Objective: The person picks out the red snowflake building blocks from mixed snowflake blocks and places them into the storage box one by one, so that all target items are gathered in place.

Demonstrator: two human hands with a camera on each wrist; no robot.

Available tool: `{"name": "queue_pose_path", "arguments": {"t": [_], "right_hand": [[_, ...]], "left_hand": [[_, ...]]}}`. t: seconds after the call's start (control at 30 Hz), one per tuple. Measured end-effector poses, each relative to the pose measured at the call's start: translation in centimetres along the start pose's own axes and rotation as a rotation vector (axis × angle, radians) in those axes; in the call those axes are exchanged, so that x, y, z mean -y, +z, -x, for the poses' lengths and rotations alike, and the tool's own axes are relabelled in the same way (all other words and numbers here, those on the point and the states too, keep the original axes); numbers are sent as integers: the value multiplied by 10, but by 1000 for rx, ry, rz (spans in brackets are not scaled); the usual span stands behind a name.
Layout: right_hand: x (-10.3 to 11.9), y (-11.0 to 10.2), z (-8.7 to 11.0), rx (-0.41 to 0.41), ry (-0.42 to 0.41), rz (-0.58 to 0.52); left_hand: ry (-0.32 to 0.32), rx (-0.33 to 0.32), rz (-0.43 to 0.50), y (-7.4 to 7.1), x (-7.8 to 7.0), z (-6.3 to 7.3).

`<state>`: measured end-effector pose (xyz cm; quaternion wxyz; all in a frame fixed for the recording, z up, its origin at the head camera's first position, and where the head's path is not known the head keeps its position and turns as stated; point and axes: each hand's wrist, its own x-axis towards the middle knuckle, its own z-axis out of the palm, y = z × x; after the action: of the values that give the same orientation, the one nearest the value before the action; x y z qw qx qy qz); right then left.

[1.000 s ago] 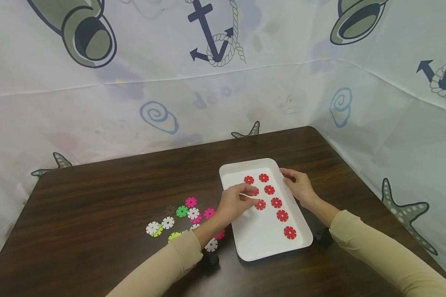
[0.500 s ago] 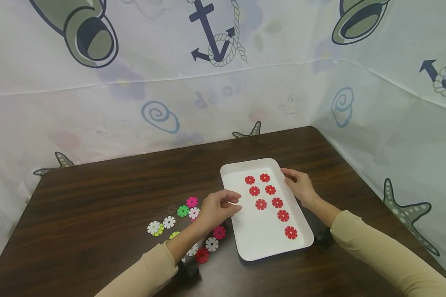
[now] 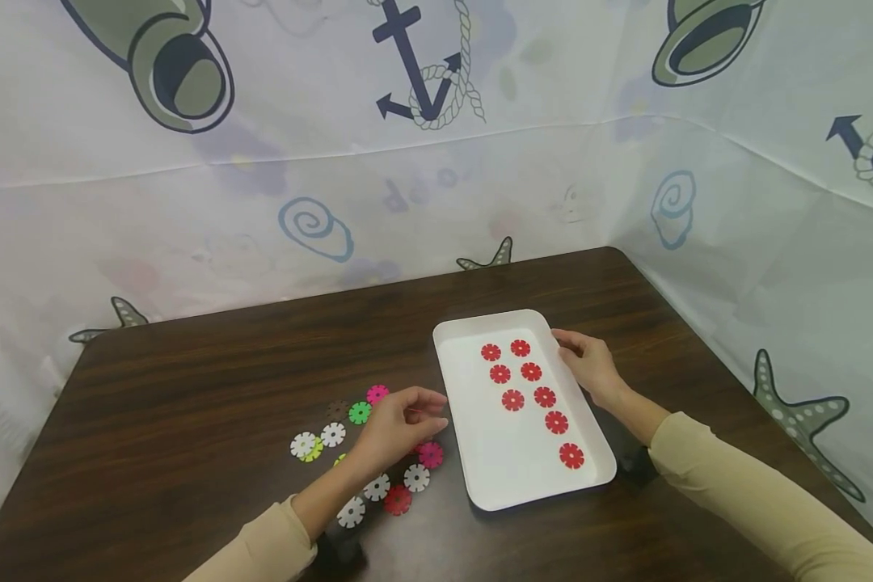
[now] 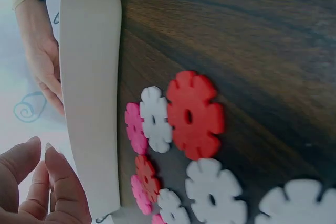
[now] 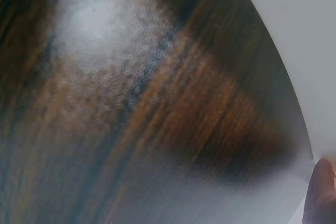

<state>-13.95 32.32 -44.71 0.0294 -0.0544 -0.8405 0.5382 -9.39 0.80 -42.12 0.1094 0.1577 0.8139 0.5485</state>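
Note:
My left hand (image 3: 400, 424) is over the loose notched plastic discs, just left of the white tray (image 3: 502, 461). Its thumb and fingers are parted, with nothing between them. On the table below lie a red disc (image 3: 398, 500), a white disc (image 3: 417, 478) and a pink disc (image 3: 431, 454). The hand hides some others. My right hand (image 3: 589, 368) touches the tray's right rim with its fingertips and thumb. Several red discs (image 3: 571, 456) lie flat inside the tray in two columns. In the right wrist view a fingertip (image 5: 321, 187) shows right at the tray's edge.
More loose discs spread to the left, among them a green disc (image 3: 360, 413), a yellow disc (image 3: 313, 451) partly covered by a white one, and a brown disc (image 3: 338, 410). Patterned cloth (image 3: 189, 210) hangs behind and to the right of the dark wooden table (image 3: 211, 372).
My left hand has moved left and toward me, from over the red discs in the tray to the loose discs on the table. My right hand stays at the rim.

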Motion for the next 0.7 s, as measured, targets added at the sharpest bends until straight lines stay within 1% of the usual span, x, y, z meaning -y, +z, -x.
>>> {"name": "queue_pose_path", "arguments": {"t": [0.23,0.47,0.53,0.7], "right_hand": [[-1,-1,1,3,-8,0],[-1,-1,0,8,-13,-10],[-1,-1,0,7,-13,-11],[0,0,1,5,-9,-5]], "left_hand": [[-22,-5,3,-5,6,4],[-48,-42,-89,-11,21,6],[-46,-48,-106,-13,25,7],[-22,-66,-200,-16,35,8]]}}
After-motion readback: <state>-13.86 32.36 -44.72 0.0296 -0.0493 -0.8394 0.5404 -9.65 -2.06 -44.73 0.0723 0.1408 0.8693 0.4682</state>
